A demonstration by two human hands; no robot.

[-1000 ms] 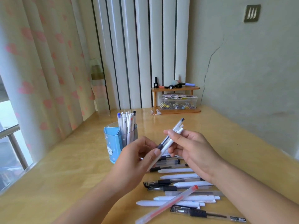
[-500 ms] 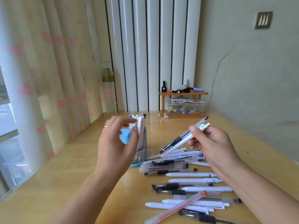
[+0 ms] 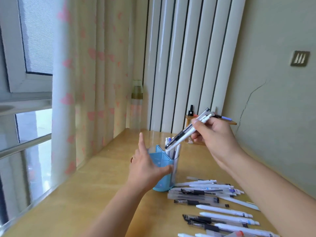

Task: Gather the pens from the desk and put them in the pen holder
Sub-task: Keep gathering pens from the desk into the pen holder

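A blue and clear pen holder stands on the wooden desk with several pens upright in it. My left hand wraps the holder's left side, thumb in front, index finger raised. My right hand is shut on a small bunch of pens, white and clear-black, tilted down to the left. Their lower tips sit just above the holder's rim. Several loose pens lie in a row on the desk to the right of the holder.
A pink-patterned curtain and a window run along the desk's left edge. White vertical slats stand behind. A small wooden shelf sits at the back, partly hidden by my right hand. The green wall borders the right side.
My left hand has dropped onto the pen holder and taken hold of it. My right hand carried the bunch of pens left, over the holder's opening. The camera tilted up and left.
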